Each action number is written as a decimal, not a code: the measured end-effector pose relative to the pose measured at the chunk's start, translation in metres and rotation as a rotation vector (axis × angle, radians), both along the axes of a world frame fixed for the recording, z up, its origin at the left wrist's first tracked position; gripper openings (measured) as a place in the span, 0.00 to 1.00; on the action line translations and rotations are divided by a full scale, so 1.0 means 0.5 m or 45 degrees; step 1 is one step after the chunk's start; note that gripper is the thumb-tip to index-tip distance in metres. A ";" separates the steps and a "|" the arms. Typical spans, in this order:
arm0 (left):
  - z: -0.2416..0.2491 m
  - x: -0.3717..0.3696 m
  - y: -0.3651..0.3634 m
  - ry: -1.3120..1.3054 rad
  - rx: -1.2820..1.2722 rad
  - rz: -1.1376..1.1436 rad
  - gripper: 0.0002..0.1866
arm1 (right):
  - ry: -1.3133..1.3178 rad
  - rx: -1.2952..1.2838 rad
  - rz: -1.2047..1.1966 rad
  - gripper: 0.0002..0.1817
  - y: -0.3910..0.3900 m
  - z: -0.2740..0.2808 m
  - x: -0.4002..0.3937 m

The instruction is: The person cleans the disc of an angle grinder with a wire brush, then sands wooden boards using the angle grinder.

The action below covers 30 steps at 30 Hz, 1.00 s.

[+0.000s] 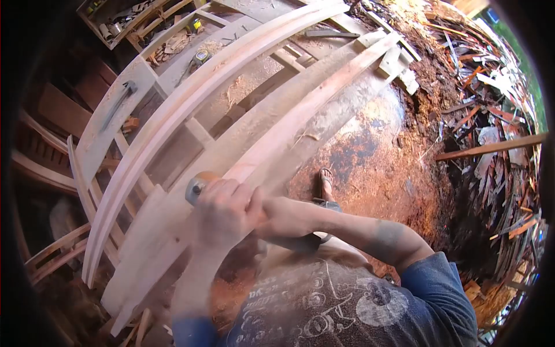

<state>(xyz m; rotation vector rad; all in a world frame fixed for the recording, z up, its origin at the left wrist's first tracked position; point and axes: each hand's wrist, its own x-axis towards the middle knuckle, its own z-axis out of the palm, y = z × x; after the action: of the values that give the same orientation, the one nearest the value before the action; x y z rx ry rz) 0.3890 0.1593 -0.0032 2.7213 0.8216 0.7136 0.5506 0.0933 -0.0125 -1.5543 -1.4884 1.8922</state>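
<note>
My left hand (217,214) is closed, its fingers wrapped over the top of a tool with a rounded orange and grey end (199,188). The rest of this tool is hidden under my hands, so its exact kind does not show. My right hand (257,217) is closed right beside the left, on the same tool; its fingers are partly hidden and blurred. Beneath the tool runs a long pale wooden beam (289,127), which lies slanting over a wide board. Both hands are close to the front of my body.
A long curved timber (167,118) lies parallel beyond the beam. A hammer (118,101) and a tape measure (201,56) rest on the framework. Scrap wood (491,110) is heaped at the right, with a loose stick (491,147) jutting out. My foot (326,179) stands on the dusty floor.
</note>
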 end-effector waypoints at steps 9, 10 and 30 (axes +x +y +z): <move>-0.048 0.520 0.082 -0.107 -0.127 -0.236 0.11 | 0.130 -0.135 -0.428 0.18 0.007 -0.035 0.467; -0.057 0.577 0.093 -0.100 -0.143 -0.268 0.10 | 0.215 -0.129 -0.572 0.17 0.007 -0.033 0.508; -0.065 0.582 0.107 -0.144 -0.134 -0.087 0.09 | 0.202 0.023 -0.333 0.13 0.041 -0.064 0.530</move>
<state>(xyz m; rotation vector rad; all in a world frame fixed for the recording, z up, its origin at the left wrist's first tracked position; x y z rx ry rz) 0.6798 0.2126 -0.0357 2.5761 0.7158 0.7791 0.8158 0.1138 -0.0444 -1.4715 -1.1701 1.7982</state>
